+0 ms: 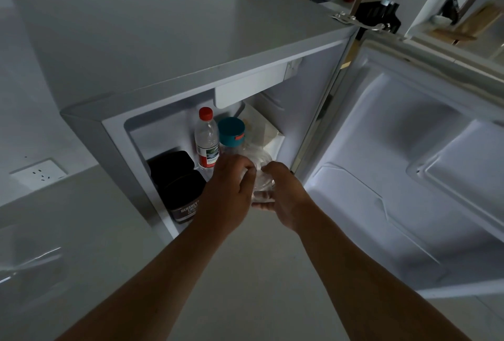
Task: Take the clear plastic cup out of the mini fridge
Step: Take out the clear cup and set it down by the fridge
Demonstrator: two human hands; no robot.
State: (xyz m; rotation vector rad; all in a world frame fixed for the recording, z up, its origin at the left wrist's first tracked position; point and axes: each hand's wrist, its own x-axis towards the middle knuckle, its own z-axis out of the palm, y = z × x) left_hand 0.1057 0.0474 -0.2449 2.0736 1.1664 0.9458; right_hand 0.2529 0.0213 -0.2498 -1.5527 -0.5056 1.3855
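Observation:
The grey mini fridge [169,49] stands with its door [409,177] swung wide to the right. At the front of the fridge opening, the clear plastic cup [261,180] sits between both my hands, tilted toward me. My left hand [231,190] wraps its left side with the fingers curled over the rim. My right hand [283,196] grips its right side and underside. Most of the cup is hidden by my fingers.
Inside the fridge stand a water bottle with a red cap [206,141], a container with a teal lid [231,130], a dark Hershey's cocoa tin [185,199] at the left, and pale packaging [261,133] behind. A wall socket [38,174] is on the left.

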